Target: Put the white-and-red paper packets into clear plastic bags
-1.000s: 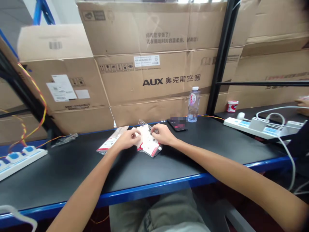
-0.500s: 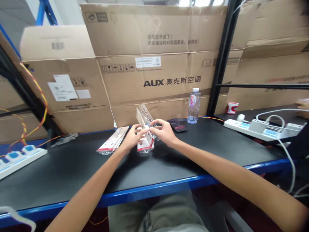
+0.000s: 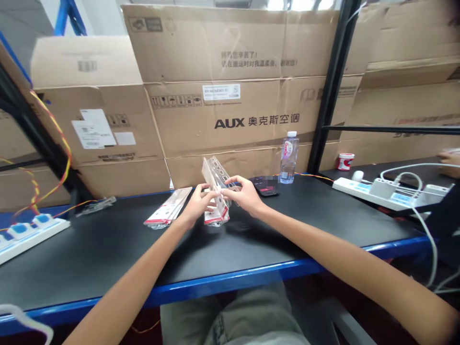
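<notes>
Both hands meet over the black bench top (image 3: 108, 249) around a clear plastic blister pack with a white-and-red card (image 3: 214, 191). My left hand (image 3: 198, 203) pinches the pack's left side. My right hand (image 3: 242, 194) pinches its right side, where the clear flap stands raised and tilted. The pack's lower end rests on the bench. A small stack of similar packs (image 3: 168, 213) lies flat just to the left of my left hand.
A water bottle (image 3: 288, 157) and a dark phone (image 3: 265, 186) stand behind my right hand. White power strips lie at the far left (image 3: 25, 235) and at the right (image 3: 388, 194). Cardboard boxes (image 3: 233, 110) wall the back. Another person's hand (image 3: 450, 157) shows at the right edge.
A second ago the pack lay flat under both hands. It has been lifted upright and its clear flap has swung up. In the last half second it barely moved.
</notes>
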`<state>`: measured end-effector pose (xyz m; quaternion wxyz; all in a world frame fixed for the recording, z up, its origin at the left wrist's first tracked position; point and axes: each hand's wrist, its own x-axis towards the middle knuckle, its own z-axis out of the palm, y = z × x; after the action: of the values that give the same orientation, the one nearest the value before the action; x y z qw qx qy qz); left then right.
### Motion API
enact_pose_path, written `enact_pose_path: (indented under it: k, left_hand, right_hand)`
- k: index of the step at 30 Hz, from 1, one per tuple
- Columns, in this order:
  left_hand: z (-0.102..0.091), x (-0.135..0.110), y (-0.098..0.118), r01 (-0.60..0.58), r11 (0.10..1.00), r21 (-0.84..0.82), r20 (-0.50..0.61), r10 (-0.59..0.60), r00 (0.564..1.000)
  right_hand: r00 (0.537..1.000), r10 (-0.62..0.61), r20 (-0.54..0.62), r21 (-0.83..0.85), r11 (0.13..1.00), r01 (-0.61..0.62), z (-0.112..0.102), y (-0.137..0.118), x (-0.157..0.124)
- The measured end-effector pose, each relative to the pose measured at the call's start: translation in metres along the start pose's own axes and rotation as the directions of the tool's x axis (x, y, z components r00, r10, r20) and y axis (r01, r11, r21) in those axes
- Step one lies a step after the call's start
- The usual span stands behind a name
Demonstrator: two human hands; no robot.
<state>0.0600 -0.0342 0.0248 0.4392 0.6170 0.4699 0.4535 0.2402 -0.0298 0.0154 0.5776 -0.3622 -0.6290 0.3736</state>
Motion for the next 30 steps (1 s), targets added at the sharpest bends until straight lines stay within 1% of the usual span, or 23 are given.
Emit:
enact_pose_path:
  k: [2, 4, 6, 8, 10, 13, 16, 19, 22, 24, 26, 27, 28, 30]
  left_hand:
    - [0.000, 0.001, 0.000, -0.032, 0.999, 0.015, -0.015, 0.032, 0.999]
    - [-0.001, 0.002, 0.000, -0.059, 0.998, 0.032, -0.024, 0.059, 0.998]
    - [-0.003, 0.002, 0.000, -0.075, 0.996, 0.055, -0.036, 0.077, 0.996]
    - [-0.004, 0.002, 0.001, -0.105, 0.989, 0.103, -0.056, 0.111, 0.992]
    - [-0.005, 0.002, 0.001, -0.169, 0.968, 0.187, -0.075, 0.186, 0.980]
    - [-0.004, 0.000, 0.002, -0.256, 0.923, 0.287, -0.042, 0.279, 0.959]
    - [-0.004, -0.002, 0.003, -0.271, 0.920, 0.284, -0.020, 0.288, 0.957]
    - [-0.006, 0.000, 0.003, -0.269, 0.929, 0.253, -0.049, 0.290, 0.956]
    - [-0.007, 0.001, 0.003, -0.289, 0.933, 0.214, -0.063, 0.308, 0.949]
    - [-0.006, 0.000, 0.004, -0.302, 0.925, 0.229, -0.063, 0.324, 0.944]
    - [-0.003, -0.004, 0.007, -0.317, 0.902, 0.293, -0.041, 0.343, 0.938]
    - [0.000, -0.007, 0.008, -0.337, 0.880, 0.335, -0.013, 0.361, 0.932]
    - [0.002, -0.010, 0.009, -0.371, 0.847, 0.380, 0.024, 0.392, 0.920]
    - [0.008, -0.017, 0.011, -0.469, 0.748, 0.469, 0.106, 0.480, 0.871]
  right_hand:
    - [0.999, -0.038, -0.019, -0.100, 0.994, 0.036, -0.002, 0.000, 0.001]
    - [0.994, -0.106, -0.031, -0.186, 0.978, 0.099, -0.004, -0.001, 0.002]
    - [0.987, -0.159, -0.032, -0.223, 0.964, 0.148, -0.006, -0.001, 0.003]
    - [0.987, -0.160, -0.028, -0.206, 0.967, 0.151, -0.006, -0.001, 0.004]
    - [0.993, -0.121, -0.016, -0.170, 0.979, 0.117, -0.004, -0.001, 0.003]
    - [0.996, -0.088, -0.013, -0.151, 0.985, 0.085, -0.001, 0.001, 0.003]
    - [0.995, -0.095, -0.016, -0.124, 0.988, 0.092, -0.001, 0.002, 0.004]
    - [0.996, -0.087, -0.027, -0.085, 0.993, 0.085, -0.003, 0.003, 0.007]
    - [0.989, -0.126, -0.077, -0.157, 0.981, 0.113, -0.007, 0.003, 0.010]
    - [0.985, -0.149, -0.090, -0.196, 0.972, 0.129, -0.008, 0.002, 0.010]
    - [0.988, -0.137, -0.068, -0.203, 0.972, 0.121, -0.007, 0.002, 0.009]
    - [0.991, -0.125, -0.049, -0.207, 0.972, 0.112, -0.006, 0.002, 0.008]
    - [0.993, -0.110, -0.029, -0.211, 0.972, 0.102, -0.004, 0.002, 0.007]
    - [0.997, -0.082, 0.002, -0.199, 0.977, 0.081, -0.001, 0.005, 0.005]
